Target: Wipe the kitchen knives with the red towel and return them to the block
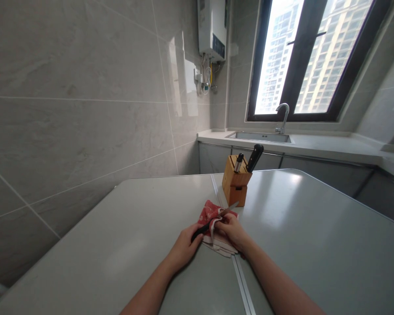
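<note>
My left hand (188, 241) is closed around the black handle of a knife (230, 209). The knife's blade points up and to the right, toward the knife block. My right hand (231, 229) pinches a red and white patterned cloth (210, 211) that is folded around part of the blade. The blade's tip sticks out past the cloth. Lower folds of the cloth hang toward the table. Just beyond my hands stands a wooden knife block (233, 181), with a black-handled knife (255, 157) and a smaller handled tool (238, 163) in its slots.
The pale table (144, 227) has a metal seam (241, 280) running under my hands. Behind it, a white counter (331, 142) holds a sink (261, 137) and a faucet (284, 116) beneath a window. A water heater (212, 28) hangs on the tiled wall.
</note>
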{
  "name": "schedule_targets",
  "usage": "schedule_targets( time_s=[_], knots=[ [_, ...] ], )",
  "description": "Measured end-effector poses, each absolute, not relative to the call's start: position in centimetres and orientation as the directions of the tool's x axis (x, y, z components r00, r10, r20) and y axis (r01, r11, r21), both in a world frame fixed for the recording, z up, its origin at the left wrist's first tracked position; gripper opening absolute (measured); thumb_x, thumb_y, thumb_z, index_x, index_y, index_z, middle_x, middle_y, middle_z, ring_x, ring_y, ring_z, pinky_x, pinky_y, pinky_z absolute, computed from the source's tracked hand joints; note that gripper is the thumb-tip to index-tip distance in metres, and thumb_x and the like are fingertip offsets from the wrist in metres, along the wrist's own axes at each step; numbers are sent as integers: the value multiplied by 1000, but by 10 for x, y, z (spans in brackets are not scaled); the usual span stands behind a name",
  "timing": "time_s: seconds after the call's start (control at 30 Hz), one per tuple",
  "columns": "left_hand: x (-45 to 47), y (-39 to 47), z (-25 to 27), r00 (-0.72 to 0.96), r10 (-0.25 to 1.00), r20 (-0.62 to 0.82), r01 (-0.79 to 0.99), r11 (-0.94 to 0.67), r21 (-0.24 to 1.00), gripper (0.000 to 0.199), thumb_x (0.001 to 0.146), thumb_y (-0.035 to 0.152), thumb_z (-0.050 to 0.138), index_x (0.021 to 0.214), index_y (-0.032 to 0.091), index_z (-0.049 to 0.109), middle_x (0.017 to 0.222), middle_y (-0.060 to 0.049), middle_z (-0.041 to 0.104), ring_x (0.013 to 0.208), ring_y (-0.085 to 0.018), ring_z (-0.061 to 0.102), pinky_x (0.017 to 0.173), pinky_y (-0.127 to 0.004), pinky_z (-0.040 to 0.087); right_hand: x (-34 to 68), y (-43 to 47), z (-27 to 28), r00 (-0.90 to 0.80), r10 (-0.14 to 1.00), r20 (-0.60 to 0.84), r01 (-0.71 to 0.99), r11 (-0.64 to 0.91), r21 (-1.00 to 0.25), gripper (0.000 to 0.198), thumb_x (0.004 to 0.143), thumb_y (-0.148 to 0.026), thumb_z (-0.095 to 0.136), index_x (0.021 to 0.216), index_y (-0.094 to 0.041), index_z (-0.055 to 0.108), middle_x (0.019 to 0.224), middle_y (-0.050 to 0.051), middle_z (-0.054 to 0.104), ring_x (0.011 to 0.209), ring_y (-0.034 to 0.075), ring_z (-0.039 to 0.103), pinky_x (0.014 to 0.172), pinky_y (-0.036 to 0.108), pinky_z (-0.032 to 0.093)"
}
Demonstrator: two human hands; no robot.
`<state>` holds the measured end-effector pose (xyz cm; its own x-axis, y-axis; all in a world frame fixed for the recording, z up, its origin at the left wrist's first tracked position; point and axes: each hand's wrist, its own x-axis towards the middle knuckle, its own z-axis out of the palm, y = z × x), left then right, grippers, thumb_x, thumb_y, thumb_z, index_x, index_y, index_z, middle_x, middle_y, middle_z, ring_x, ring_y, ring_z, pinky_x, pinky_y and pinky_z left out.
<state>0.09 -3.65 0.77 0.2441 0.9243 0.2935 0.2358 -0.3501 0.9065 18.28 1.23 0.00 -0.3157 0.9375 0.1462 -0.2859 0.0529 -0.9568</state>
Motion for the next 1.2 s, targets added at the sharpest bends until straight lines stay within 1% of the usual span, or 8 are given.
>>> schedule_targets(
  time_s=[0.13, 0.23, 0.33, 0.47, 0.73, 0.87, 0.97, 1.2],
  knots=[
    [1, -37, 8, 248, 921, 300, 217, -355, 909, 21, 76, 20, 59, 95, 19, 68, 87, -7, 66, 80, -22, 55, 77, -25, 38, 184, 13, 0, -310, 940, 142, -287, 50, -957, 9, 63, -22, 69, 69, -16, 66, 68, 1, 66, 66, 16, 56, 66, 28, 42],
    [2, -37, 8, 280, 911, 301, 299, -381, 875, 25, 79, 24, 56, 101, 19, 66, 91, -7, 66, 82, -22, 56, 80, -27, 39, 184, 13, -2, -324, 936, 139, -295, 39, -955, 12, 62, -24, 70, 68, -15, 66, 68, 1, 65, 66, 16, 57, 67, 29, 42],
    [2, -36, 7, 320, 898, 301, 401, -416, 816, 27, 85, 27, 47, 106, 20, 62, 96, -6, 66, 86, -21, 56, 83, -29, 39, 184, 13, -2, -339, 930, 143, -290, 42, -956, 14, 63, -26, 70, 70, -15, 65, 69, 1, 65, 67, 16, 57, 68, 29, 42],
    [1, -34, 5, 336, 893, 300, 471, -435, 768, 28, 89, 31, 41, 102, 19, 61, 94, -4, 65, 85, -19, 56, 81, -28, 41, 184, 13, -2, -345, 925, 157, -289, 55, -956, 13, 66, -26, 68, 73, -15, 64, 71, 1, 64, 70, 16, 57, 69, 28, 42],
    [0, -34, 5, 328, 886, 329, 458, -454, 764, 27, 90, 32, 39, 98, 18, 61, 94, -4, 65, 86, -18, 56, 80, -26, 40, 183, 19, -10, -342, 931, 130, -321, 14, -947, 14, 67, -26, 69, 75, -16, 63, 73, 2, 65, 72, 17, 59, 71, 30, 43],
    [-1, -34, 5, 305, 893, 332, 469, -444, 763, 29, 90, 34, 38, 96, 16, 61, 91, -4, 65, 83, -17, 56, 77, -26, 40, 183, 19, -12, -333, 933, 138, -343, 16, -939, 19, 67, -29, 69, 79, -17, 62, 76, 2, 65, 73, 18, 59, 72, 32, 44],
    [-1, -34, 5, 296, 899, 323, 478, -432, 765, 30, 90, 35, 38, 92, 15, 61, 87, -4, 64, 79, -17, 56, 74, -25, 40, 183, 19, -11, -310, 941, 139, -322, 33, -946, 22, 65, -31, 70, 79, -17, 62, 75, 2, 65, 72, 18, 59, 71, 31, 44],
    [-1, -35, 6, 297, 901, 316, 479, -427, 767, 31, 91, 35, 37, 92, 15, 60, 87, -4, 63, 79, -17, 55, 74, -25, 39, 184, 18, -10, -302, 945, 123, -288, 32, -957, 24, 65, -36, 70, 79, -17, 62, 76, 2, 66, 74, 19, 60, 71, 31, 44]
  ],
)
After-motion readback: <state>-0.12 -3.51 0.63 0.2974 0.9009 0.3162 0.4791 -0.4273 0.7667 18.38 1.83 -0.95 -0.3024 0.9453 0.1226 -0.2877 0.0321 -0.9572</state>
